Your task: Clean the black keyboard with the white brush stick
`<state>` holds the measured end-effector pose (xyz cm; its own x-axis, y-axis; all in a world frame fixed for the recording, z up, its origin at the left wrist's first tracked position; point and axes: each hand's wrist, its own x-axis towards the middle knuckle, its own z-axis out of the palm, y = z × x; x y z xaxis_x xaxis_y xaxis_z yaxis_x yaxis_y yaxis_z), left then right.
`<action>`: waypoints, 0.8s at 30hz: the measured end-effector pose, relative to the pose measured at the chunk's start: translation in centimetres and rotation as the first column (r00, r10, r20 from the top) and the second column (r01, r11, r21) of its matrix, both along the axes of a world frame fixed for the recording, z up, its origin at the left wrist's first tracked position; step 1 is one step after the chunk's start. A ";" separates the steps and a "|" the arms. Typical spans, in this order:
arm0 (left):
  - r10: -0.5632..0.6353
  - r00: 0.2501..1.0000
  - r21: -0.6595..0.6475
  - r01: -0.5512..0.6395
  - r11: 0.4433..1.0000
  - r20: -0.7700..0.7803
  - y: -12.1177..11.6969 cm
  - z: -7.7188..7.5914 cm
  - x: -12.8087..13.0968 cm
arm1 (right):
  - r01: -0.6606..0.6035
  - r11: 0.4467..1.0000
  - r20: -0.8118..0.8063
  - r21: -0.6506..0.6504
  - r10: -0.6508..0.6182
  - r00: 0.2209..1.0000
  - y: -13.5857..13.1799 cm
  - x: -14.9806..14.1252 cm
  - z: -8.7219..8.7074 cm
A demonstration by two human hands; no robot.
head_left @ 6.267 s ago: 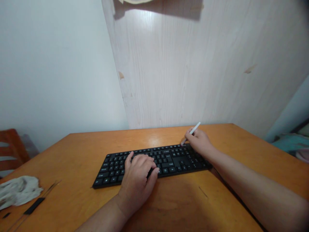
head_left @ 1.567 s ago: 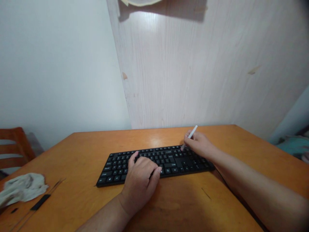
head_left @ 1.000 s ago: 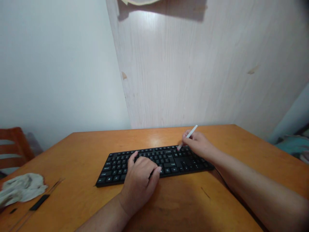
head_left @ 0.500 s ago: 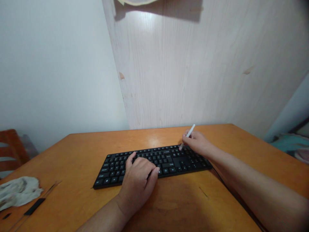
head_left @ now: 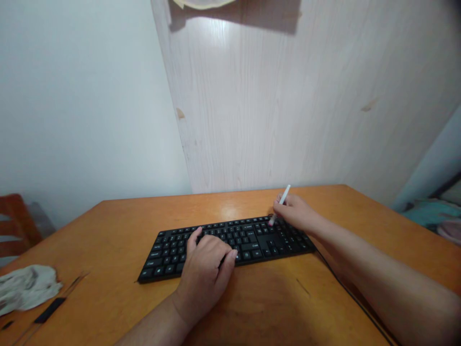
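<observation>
Grip: right hand (head_left: pixel 296 214) nearly closed, thumb and fingers pinching a slim white stick (head_left: pixel 284 196), its pinkish lower tip touching the keys.
Other hand: left hand (head_left: pixel 203 274) loosely open, curved fingers resting on the keys, holding nothing.
Under hands: long black plastic keyboard (head_left: pixel 223 250) lying flat on an orange wooden table (head_left: pixel 108 235), between both hands.
Around: crumpled off-white cloth (head_left: pixel 27 290) and flat black strip (head_left: pixel 49 310) well left of the keyboard; thin black cable (head_left: pixel 351 302) running down from the keyboard's right end.
Change: stick stood steeper than in the first frame, tip lower on the keys; left hand stayed put.
</observation>
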<state>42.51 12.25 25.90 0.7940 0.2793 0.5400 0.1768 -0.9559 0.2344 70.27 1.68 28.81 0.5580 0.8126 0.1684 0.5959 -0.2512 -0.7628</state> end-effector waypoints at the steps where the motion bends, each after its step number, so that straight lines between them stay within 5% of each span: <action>1: 0.000 1.000 0.000 0.000 1.000 -0.001 0.0 0.0 0.0 | 0.019 1.000 0.009 -0.010 -0.019 1.000 -0.1 0.1 0.0; 9: -0.005 1.000 0.007 0.005 1.000 -0.004 0.0 0.0 0.0 | -0.044 0.998 -0.039 0.034 0.045 0.998 0.0 -0.8 0.4; 15: -0.006 1.000 0.003 0.006 1.000 0.015 0.0 -0.1 0.1 | 0.038 0.999 -0.004 -0.001 -0.038 0.999 -0.1 -0.1 0.3; 24: 0.006 0.999 -0.022 -0.005 1.000 0.034 -0.5 0.1 -0.1 | -0.256 0.949 -0.348 0.185 0.307 0.886 -0.5 -6.0 2.2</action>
<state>42.38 11.76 26.05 0.7736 0.2954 0.5606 0.1735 -0.9496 0.2610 64.26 1.18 31.01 0.3516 0.9296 0.1108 0.2976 0.0012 -0.9547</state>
